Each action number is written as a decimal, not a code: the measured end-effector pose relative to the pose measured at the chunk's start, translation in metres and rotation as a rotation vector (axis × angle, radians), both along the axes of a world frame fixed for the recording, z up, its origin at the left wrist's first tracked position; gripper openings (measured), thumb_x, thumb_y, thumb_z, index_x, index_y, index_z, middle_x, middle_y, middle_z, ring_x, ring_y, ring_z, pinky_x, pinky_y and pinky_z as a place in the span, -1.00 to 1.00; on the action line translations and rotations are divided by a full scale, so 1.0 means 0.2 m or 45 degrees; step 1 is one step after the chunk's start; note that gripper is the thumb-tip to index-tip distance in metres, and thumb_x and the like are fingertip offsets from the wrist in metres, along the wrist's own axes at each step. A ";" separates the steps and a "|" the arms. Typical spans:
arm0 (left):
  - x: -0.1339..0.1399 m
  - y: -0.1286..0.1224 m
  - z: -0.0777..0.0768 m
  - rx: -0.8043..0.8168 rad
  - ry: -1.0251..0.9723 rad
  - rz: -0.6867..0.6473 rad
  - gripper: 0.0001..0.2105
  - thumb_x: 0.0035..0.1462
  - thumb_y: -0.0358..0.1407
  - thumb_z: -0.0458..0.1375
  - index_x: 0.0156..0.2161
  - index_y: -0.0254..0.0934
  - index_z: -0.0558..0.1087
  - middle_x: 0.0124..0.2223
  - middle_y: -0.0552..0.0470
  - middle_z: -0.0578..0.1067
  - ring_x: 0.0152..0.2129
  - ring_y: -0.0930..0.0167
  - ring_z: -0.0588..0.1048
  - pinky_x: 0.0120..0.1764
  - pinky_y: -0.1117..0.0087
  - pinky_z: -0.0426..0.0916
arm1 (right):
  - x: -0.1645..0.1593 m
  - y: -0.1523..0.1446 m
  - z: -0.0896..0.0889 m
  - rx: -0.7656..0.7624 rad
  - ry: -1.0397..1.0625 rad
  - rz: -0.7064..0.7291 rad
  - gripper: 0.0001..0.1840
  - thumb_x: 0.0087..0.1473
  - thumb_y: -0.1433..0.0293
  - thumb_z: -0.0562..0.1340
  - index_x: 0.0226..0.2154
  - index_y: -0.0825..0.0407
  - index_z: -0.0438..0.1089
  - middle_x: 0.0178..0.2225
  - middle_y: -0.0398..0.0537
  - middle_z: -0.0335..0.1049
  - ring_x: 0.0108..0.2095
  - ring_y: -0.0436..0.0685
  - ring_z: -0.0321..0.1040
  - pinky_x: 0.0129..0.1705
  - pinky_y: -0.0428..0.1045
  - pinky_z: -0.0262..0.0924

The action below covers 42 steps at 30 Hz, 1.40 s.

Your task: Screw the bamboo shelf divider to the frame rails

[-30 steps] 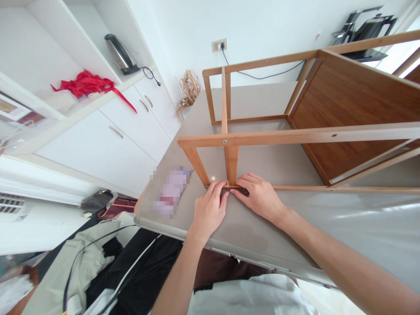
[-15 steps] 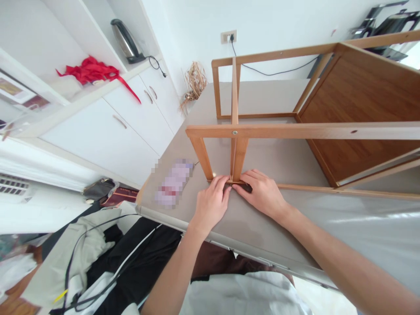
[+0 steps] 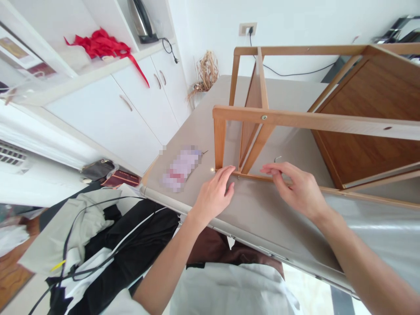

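A wooden shelf frame (image 3: 305,117) lies on its side on the table, with a wood panel (image 3: 252,98) set between its rails near the left end. My left hand (image 3: 213,194) has its fingers stretched out over the lower rail (image 3: 254,176), left of the panel's end, and holds nothing. A small bolt head (image 3: 238,177) shows at that rail between my hands. To the right, my right hand (image 3: 297,186) is closed in a pinch over the rail. A thin bent metal hex key (image 3: 278,158) pokes up past its fingers; the rest of it is hidden.
A blurred-out, pale purple item (image 3: 182,168) lies on the grey table (image 3: 197,131) to the left. Close to the frame's corner is a small pale round piece (image 3: 212,169). White cabinets (image 3: 108,105) stand left; clothes and cables (image 3: 108,236) are heaped below.
My right hand has drawn away from the panel's lower end to the right, and the bent metal key shows above it. My left fingers have straightened. The view has shifted, and the panel looks tilted differently.
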<state>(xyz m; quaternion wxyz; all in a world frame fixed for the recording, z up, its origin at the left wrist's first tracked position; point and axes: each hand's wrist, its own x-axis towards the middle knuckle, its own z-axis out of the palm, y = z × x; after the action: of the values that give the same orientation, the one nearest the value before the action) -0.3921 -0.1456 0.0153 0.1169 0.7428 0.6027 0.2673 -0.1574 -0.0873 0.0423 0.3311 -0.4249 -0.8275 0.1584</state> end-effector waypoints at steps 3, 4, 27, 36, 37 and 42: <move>-0.02 -0.01 0.00 0.016 -0.059 -0.012 -0.60 0.30 -0.39 0.02 0.23 -0.17 0.23 0.19 -0.03 0.38 -0.28 0.48 0.54 -0.13 0.43 0.44 | 0.03 -0.09 -0.01 -0.243 -0.103 0.154 -0.79 0.34 0.32 0.04 -0.07 -0.08 0.34 -0.24 -0.12 0.50 -0.27 0.02 0.47 -0.24 -0.08 0.32; -0.03 -0.02 0.00 0.018 -0.064 -0.006 -0.62 0.30 -0.38 0.03 0.20 -0.18 0.26 0.14 -0.03 0.42 -0.34 0.49 0.53 -0.17 0.43 0.44 | 0.04 -0.11 -0.02 -0.301 -0.144 0.188 -0.80 0.35 0.31 0.02 -0.07 -0.08 0.30 -0.24 -0.12 0.49 -0.30 0.01 0.46 -0.24 -0.08 0.32; -0.01 0.08 0.00 -0.094 0.173 0.073 -0.68 0.28 -0.23 0.10 0.13 -0.09 0.36 -0.40 0.22 0.54 -0.50 0.47 0.51 -0.44 0.42 0.16 | -0.09 -0.04 -0.19 0.050 -0.152 0.314 -0.86 0.27 0.43 0.16 -0.13 0.00 0.39 -0.29 -0.07 0.34 -0.31 0.03 0.34 -0.21 -0.05 0.27; 0.00 0.09 0.00 -0.128 0.178 0.123 -0.70 0.30 -0.19 0.09 0.12 -0.06 0.37 -0.42 0.22 0.53 -0.53 0.47 0.49 -0.44 0.41 0.13 | -0.12 -0.05 -0.23 0.079 -0.176 0.322 -0.83 0.28 0.42 0.14 -0.11 -0.01 0.40 -0.29 -0.05 0.31 -0.29 0.05 0.32 -0.20 -0.02 0.30; 0.00 0.09 0.00 -0.129 0.179 0.123 -0.70 0.30 -0.19 0.09 0.12 -0.06 0.37 -0.42 0.22 0.53 -0.53 0.47 0.49 -0.44 0.41 0.13 | -0.12 -0.05 -0.23 0.080 -0.174 0.321 -0.83 0.28 0.43 0.14 -0.11 -0.01 0.40 -0.29 -0.05 0.31 -0.29 0.05 0.32 -0.20 -0.02 0.30; 0.00 0.09 -0.01 -0.126 0.164 0.125 -0.70 0.30 -0.19 0.09 0.10 -0.07 0.38 -0.42 0.21 0.54 -0.52 0.46 0.50 -0.43 0.42 0.15 | -0.13 -0.05 -0.22 0.107 -0.189 0.308 -0.86 0.27 0.44 0.14 -0.16 0.02 0.40 -0.33 -0.07 0.29 -0.31 0.05 0.31 -0.22 -0.03 0.28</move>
<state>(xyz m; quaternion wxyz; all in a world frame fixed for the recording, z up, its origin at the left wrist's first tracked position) -0.3912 -0.1276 0.0142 0.1011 0.7213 0.6570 0.1944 -0.1836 -0.0967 -0.0016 0.2649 -0.3186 -0.9007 0.1306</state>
